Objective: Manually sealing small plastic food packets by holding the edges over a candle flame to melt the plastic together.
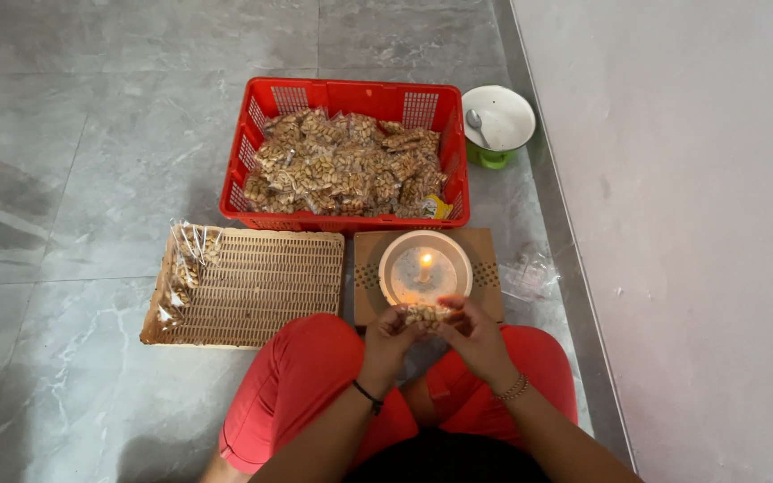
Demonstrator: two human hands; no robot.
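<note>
Both of my hands hold a small clear packet of peanuts (426,314) between them, just in front of a lit candle (424,266). My left hand (390,337) grips its left end and my right hand (475,333) grips its right end. The candle stands in a shallow white dish (400,255) on a brown cardboard box (487,259). Beyond it, a red plastic basket (351,97) is filled with several similar peanut packets (342,165).
A flat woven tray (266,286) lies left of the box with a few packets (182,273) at its left edge. A white bowl with a spoon (500,119) sits by the wall. Clear plastic bags (530,273) lie right of the box. My red-trousered knees frame the hands.
</note>
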